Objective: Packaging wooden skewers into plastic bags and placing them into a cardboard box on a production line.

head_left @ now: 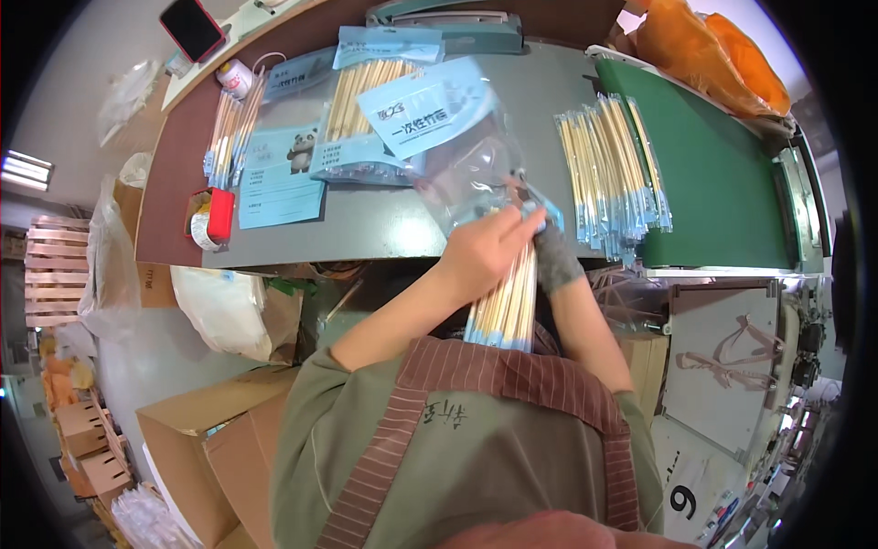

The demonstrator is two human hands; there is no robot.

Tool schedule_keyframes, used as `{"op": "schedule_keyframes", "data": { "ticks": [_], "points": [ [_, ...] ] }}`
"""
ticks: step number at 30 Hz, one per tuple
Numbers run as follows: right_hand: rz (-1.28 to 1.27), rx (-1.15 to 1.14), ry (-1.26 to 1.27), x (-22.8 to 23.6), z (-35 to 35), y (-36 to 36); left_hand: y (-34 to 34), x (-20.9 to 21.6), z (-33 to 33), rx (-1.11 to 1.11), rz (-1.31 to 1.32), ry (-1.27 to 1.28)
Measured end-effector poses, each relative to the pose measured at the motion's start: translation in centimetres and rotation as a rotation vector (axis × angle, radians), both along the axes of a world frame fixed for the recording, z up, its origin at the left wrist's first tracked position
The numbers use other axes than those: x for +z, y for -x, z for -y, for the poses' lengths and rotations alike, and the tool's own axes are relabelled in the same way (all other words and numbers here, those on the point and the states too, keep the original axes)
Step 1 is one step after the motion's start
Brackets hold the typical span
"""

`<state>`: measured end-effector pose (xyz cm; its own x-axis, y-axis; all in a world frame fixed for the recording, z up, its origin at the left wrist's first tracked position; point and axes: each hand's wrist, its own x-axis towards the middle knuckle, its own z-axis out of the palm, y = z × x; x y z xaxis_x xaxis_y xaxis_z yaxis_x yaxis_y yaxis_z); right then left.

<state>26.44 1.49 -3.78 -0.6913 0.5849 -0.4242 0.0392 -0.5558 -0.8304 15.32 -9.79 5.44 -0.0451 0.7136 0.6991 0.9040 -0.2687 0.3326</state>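
In front of my chest is a bundle of paper-and-film-wrapped chopsticks [506, 306], pale sticks with blue ends pointing toward me. My left hand [483, 249] is closed over the upper part of the bundle, its fingertips against the mouth of a clear plastic bag. My right hand [554, 259], in a grey glove with bare fingertips, is closed at the bundle's far side and on the bag's edge; some of its fingers are hidden. That clear bag [457, 183], with a light-blue printed header, lies on the grey table [366, 224] and reaches toward my hands.
A filled bag of chopsticks [370, 105] lies behind, beside flat blue bags [279, 183]. Loose wrapped chopsticks [608, 178] lie right, by a green mat [718, 174]. A red tape dispenser [218, 215] stands left. Cardboard boxes [197, 421] sit below left; a phone [192, 29] lies far left.
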Motion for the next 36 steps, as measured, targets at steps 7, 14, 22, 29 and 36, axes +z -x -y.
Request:
{"op": "schedule_keyframes", "data": {
  "ticks": [7,14,22,29,36],
  "points": [
    [-0.065,0.309,0.151,3.5,9.1,-12.4,-0.5,-1.6,10.3,0.245,0.24,0.261],
    [0.327,0.26,-0.761,4.7,3.1,-3.2,3.8,-2.5,2.6,0.175,0.449,0.095],
    [0.272,-0.201,-1.14,4.1,3.0,-3.1,5.3,-13.8,16.1,0.406,0.287,0.191],
    [0.547,-0.256,-1.37,0.4,0.3,3.1,11.9,-38.6,25.9,1.27,0.874,0.588],
    [0.531,-0.347,-1.615,-2.4,-2.7,-5.2,17.8,-47.9,22.9,1.181,0.682,0.712]
  ]
}}
